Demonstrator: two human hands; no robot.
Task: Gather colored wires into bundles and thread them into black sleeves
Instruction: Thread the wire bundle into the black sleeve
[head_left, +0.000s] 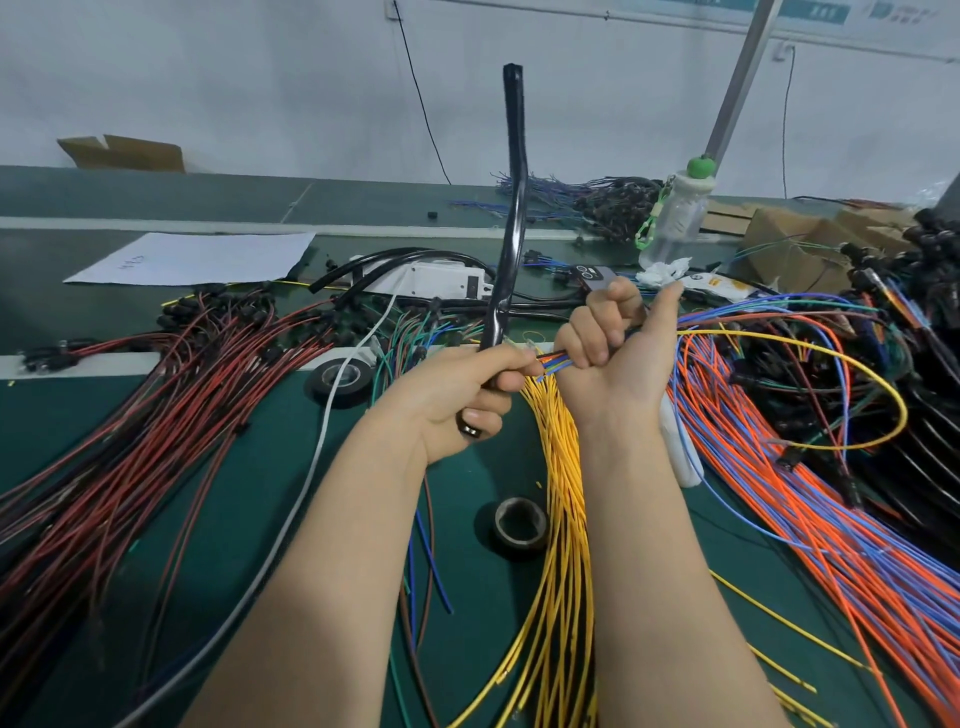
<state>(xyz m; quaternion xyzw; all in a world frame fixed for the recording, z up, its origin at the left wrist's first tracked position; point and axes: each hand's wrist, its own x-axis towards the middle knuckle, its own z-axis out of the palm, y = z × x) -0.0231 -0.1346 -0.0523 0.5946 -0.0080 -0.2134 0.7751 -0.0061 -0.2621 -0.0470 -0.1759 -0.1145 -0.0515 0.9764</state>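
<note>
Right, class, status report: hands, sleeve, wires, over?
Left grip holds sleeve, upright. Right grip clamps wire bundle, tips by left fingers, not seen inside sleeve. Nothing between them; yellow wires lie below.

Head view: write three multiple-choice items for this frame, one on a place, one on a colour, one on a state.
1. Where is the water bottle?
A. beside the paper sheet
B. far across the bench, right of the black sleeve
C. in a hand

2. What colour is the wire pile between the forearms?
A. yellow
B. white
C. pink

3. How is the black sleeve?
A. flat on the bench
B. held upright by the left hand
C. coiled up

B: it stands beyond the right hand gripping the wire bundle.
A: yellow strands show there.
B: the left hand grips its lower end.
</note>
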